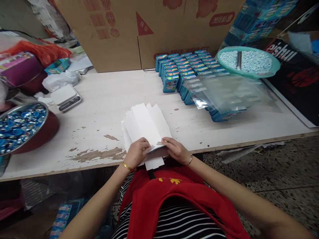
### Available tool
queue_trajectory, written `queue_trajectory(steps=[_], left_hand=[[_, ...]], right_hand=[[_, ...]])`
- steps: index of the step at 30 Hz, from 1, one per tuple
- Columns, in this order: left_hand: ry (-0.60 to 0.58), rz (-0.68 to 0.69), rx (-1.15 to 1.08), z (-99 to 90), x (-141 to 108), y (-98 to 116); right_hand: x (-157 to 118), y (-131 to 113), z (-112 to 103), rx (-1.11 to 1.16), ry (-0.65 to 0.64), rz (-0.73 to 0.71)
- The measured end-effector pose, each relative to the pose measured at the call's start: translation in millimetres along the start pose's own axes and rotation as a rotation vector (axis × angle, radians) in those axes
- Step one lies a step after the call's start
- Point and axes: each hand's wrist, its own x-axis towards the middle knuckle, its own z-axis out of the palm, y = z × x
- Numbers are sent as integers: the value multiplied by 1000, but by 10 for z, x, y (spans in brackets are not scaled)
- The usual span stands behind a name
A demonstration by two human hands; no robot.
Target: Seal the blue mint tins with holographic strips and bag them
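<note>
A fanned pile of flat white card pieces lies on the table in front of me, close to its front edge. Over the near end of the pile, both hands pinch a white card box blank whose small flaps stand up. My left hand is closed on its left end, thumb and fingers pressed together. Its right end sits between the thumb and fingers of my right hand. More white card sticks out below the hands, past the table edge. The underside of the held blank is hidden.
Rows of small blue printed boxes stand behind, partly under clear plastic bags. A green basin holds pale blue candies. At left are a kitchen scale and a red bowl of blue-wrapped pieces. A large carton stands at the back.
</note>
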Motion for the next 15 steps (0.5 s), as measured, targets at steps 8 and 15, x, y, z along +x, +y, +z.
queue_trajectory(steps=[8, 15], left_hand=[[42, 142, -52, -38, 58, -95], [420, 171, -103, 60, -32, -64]], right_hand=[[55, -27, 36, 11, 85, 40], [113, -8, 99, -110, -59, 54]])
